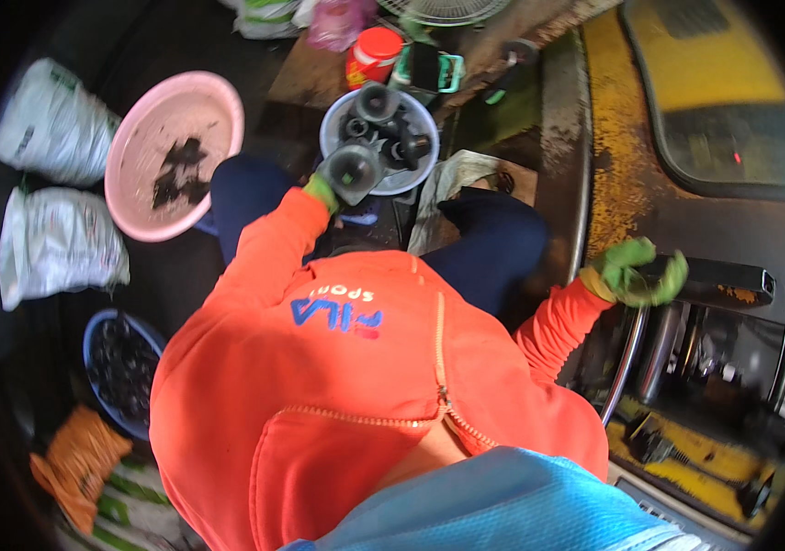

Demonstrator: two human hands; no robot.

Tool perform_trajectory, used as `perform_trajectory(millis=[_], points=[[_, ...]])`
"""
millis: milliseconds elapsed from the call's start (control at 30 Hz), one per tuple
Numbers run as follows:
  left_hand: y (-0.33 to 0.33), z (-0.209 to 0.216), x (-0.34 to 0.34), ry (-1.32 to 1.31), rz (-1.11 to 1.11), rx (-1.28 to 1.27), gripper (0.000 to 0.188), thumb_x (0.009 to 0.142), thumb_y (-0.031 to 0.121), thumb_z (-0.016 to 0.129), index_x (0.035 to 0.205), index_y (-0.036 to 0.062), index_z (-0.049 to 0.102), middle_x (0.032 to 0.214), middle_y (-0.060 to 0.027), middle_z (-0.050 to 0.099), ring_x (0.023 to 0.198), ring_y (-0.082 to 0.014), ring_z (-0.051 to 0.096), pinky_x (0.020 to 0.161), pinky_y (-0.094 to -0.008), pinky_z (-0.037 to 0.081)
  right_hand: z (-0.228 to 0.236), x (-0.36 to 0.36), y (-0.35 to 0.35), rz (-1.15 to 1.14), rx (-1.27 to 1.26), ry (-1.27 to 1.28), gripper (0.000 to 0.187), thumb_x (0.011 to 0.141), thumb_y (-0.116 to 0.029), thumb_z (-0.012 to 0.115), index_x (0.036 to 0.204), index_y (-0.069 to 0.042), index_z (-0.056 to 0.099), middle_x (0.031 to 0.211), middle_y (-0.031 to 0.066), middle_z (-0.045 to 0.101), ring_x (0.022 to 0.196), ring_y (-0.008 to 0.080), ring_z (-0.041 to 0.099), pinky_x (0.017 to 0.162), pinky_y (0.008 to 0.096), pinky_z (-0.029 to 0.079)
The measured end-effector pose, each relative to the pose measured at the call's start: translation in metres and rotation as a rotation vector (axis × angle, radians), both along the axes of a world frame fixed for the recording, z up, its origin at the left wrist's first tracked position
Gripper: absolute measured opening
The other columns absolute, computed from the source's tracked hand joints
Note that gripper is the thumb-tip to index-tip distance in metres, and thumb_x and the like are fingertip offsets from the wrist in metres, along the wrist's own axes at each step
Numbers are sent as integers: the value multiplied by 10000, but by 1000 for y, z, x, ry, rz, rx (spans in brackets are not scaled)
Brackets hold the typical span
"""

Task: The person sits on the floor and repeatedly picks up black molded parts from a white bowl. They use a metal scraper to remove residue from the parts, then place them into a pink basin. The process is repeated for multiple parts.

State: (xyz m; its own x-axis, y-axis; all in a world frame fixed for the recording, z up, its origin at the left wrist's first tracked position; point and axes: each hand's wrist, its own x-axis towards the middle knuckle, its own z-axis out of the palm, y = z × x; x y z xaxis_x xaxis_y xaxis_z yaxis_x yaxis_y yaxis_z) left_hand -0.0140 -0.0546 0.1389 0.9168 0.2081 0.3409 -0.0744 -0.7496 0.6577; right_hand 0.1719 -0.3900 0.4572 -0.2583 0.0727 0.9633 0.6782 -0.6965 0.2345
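My left hand (321, 192), in a green glove, grips a dark grey, cup-shaped part (353, 172) with a see-through look. Its fingers are mostly hidden by the part. Just beyond it stands a pale basin (431, 158) of black ring-like and cup-like parts (407, 138), and a second grey cup-shaped part (377, 101) lies at its far side. Off to the right, my gloved right hand (638, 273) has its fingers curved and apart, slightly blurred. It is beside a black bar (721, 281) on the machine, and whether it touches the bar I cannot tell.
A yellow machine (615, 156) with metal rods stands at the right. Left are a pink basin (126, 174) with dark scraps, white sacks (57, 248), a blue tub (91, 354) of black parts and an orange bag (84, 455). Ahead are a red-lidded jar (375, 55) and a fan (443, 9).
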Motion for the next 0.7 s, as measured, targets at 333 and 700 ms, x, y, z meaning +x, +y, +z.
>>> perform_trajectory(millis=[333,700], points=[[15,-54,6,269,-136,-633,532,862,110,699,1360,91,512,1283,-71,609,1157,-231,593,1006,-373,483,33,-5,-36,-256,-66,38,278,832,-61,655,1086,36,596,1051,195,636,967,360,628,842,441,529],[-3,3,0,123,-167,-357,392,842,127,691,1217,83,584,1125,-99,646,1036,-220,631,883,-351,522,33,-49,-101,-475,-205,-18,221,916,-119,605,1092,15,609,1046,171,655,911,350,638,759,446,512]])
